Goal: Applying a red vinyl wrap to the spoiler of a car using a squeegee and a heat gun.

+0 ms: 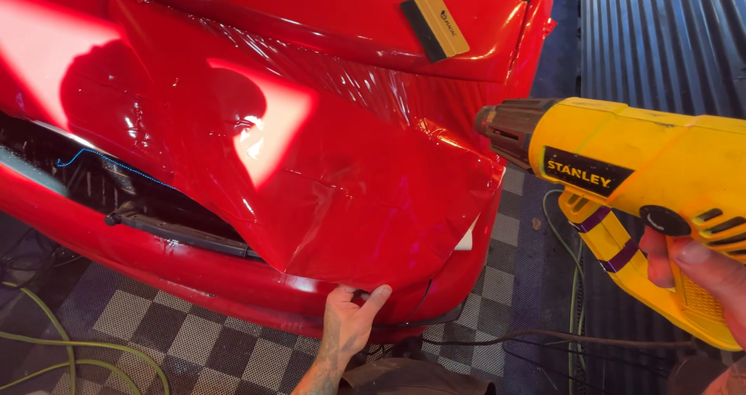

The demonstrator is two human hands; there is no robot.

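Red film (350,208) on bumper (194,274) is pinched at its lower edge by left hand (350,321); yellow heat gun (622,177) at 3 o'clock is gripped by right hand (699,274), fingers curled tight.

Right hand (703,274): cut off by right edge, only fingers on the yellow heat gun (637,185) grip visible. Gun's rear body also runs out of view. Left hand (350,317): fingertips hidden under the red wrap film (350,177) edge. Bumper (179,267) cropped left.
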